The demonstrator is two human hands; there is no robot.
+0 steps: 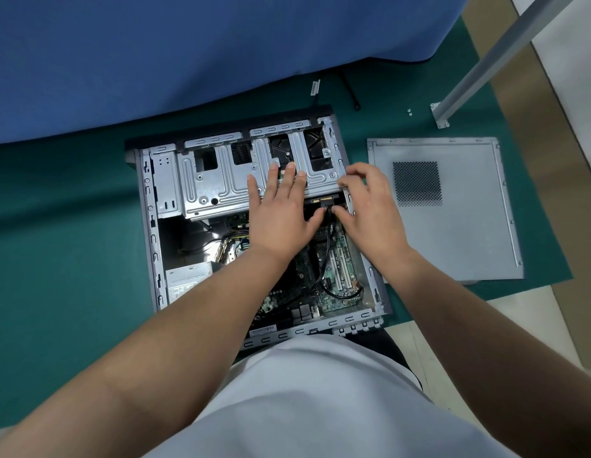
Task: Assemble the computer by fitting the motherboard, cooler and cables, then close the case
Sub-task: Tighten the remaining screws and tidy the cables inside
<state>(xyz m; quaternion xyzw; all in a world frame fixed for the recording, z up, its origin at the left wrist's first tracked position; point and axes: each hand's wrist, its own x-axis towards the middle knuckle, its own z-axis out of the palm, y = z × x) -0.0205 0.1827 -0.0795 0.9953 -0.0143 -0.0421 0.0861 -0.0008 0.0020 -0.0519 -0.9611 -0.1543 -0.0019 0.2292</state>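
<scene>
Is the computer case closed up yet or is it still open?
Open. The side panel lies flat on the green mat right of the case, and the motherboard inside is exposed.

I count one open computer case (148, 226) on my screen, one motherboard (333, 279) inside it, and one detached side panel (459, 226). I see two hands: one left hand (280, 213), one right hand (370, 206). Two small screws (409, 111) lie together, plus one metal bracket (315, 87).
</scene>
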